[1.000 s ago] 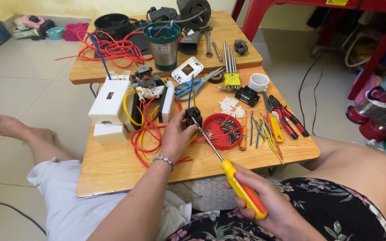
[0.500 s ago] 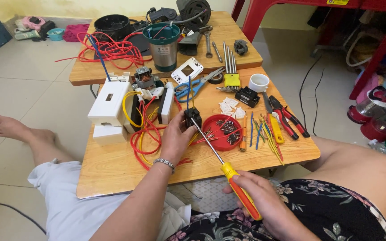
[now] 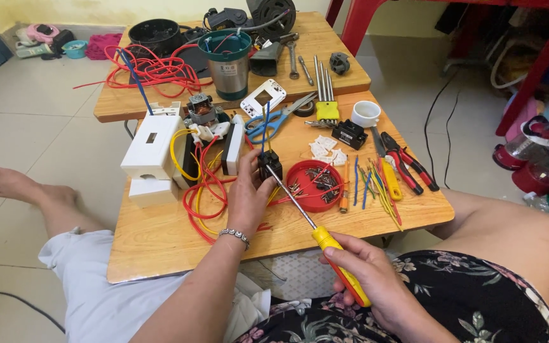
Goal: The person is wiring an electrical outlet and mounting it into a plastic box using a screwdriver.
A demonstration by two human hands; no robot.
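My left hand (image 3: 249, 194) rests on the low wooden table (image 3: 160, 238) and pinches a small black electrical part (image 3: 269, 165) with a blue wire rising from it. My right hand (image 3: 376, 282) grips the yellow and red handle of a long screwdriver (image 3: 316, 232). Its metal tip touches the black part. Loops of red and yellow wire (image 3: 201, 190) lie under and beside my left wrist. A silver bracelet (image 3: 234, 235) circles that wrist.
A red round lid with screws (image 3: 314, 185) sits right of the black part. White plastic boxes (image 3: 150, 149), blue scissors (image 3: 268, 124), pliers (image 3: 408, 162), coloured wire bits (image 3: 376, 184) and a white cup (image 3: 366, 113) crowd the table. A second table (image 3: 325, 63) behind holds a metal canister (image 3: 228, 60).
My right hand has drawn back slightly toward me with the screwdriver, its tip staying on the black part. The left hand holds still.
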